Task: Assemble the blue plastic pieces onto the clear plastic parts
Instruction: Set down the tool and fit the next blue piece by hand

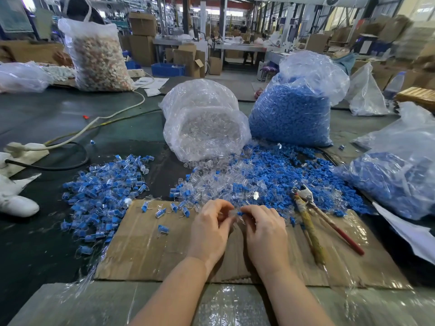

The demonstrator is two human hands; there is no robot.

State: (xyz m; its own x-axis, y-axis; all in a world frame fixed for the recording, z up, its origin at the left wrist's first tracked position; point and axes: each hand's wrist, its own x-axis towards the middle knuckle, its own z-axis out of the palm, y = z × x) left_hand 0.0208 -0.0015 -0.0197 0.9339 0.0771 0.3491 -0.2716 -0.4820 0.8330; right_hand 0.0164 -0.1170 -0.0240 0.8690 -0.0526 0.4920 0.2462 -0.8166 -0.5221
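- Two bare hands meet over a flat sheet of brown cardboard [146, 245] on a dark worktable.
- The left hand [209, 229] has its fingers curled in, pinching a small clear plastic part [231, 214] at the fingertips; the part is mostly hidden and hard to make out.
- The right hand [266, 229] is also curled, thumb and forefinger pinching a small blue plastic piece [240, 213] that touches the clear part.
- This looks like the blue piece being pushed in; whether it is fully seated cannot be told.
- Just beyond the hands lies a loose mixed heap of clear and blue pieces [247, 182].
- To the left sits a pile of finished blue-and-clear assemblies [106, 182], with a few scattered on the cardboard.
- To the right, red-handled metal pliers [324, 220] rest near the right hand.
- Behind stand a clear bag of transparent parts [204, 121] and a clear bag of blue pieces [294, 109].
- Risk: the tiny pieces could slip from a fingertip pinch, or go in crooked and jam.
- Risk: a dropped piece would vanish into the heap beside the hands.
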